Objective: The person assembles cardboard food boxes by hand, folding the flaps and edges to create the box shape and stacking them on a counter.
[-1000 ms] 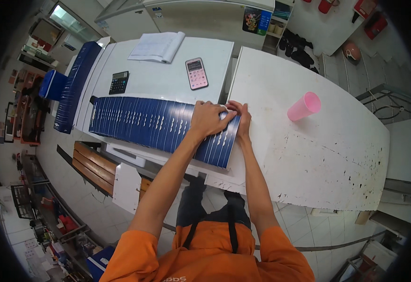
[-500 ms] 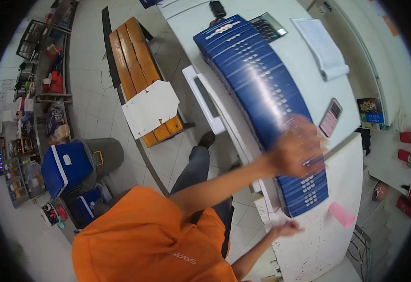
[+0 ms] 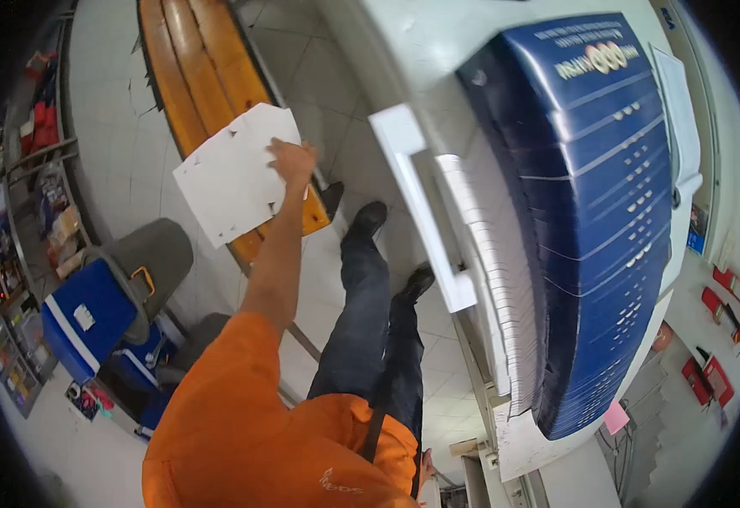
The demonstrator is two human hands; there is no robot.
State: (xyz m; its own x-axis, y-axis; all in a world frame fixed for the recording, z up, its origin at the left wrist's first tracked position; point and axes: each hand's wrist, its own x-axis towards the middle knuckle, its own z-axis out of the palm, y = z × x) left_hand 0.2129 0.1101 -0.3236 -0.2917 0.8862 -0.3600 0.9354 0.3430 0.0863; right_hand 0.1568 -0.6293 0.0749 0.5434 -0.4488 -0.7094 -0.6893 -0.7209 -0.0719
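Note:
My left hand (image 3: 292,163) reaches over the bench, its bent fingers closed on the right edge of a white flat cardboard sheet (image 3: 230,182) with small notches. The sheet lies across the wooden bench (image 3: 203,51). Only a small part of my right hand (image 3: 427,466) shows low in the picture, beside the table's near end, with its fingers mostly hidden. A tall curved stack of blue printed cardboard sheets (image 3: 594,229) with white edges stands on the white table at the right, apart from both hands.
A white handle-like frame (image 3: 425,207) juts from the table's side towards my legs. Grey bins and a blue cooler box (image 3: 95,317) stand at the left, before cluttered shelves (image 3: 27,288). A pink cup (image 3: 615,417) and a paper pad (image 3: 679,127) show around the stack.
My left hand has left the blue stack and swung left onto the white sheet. My right hand has drawn back from the table top. The view has shifted, bringing the stack nearer.

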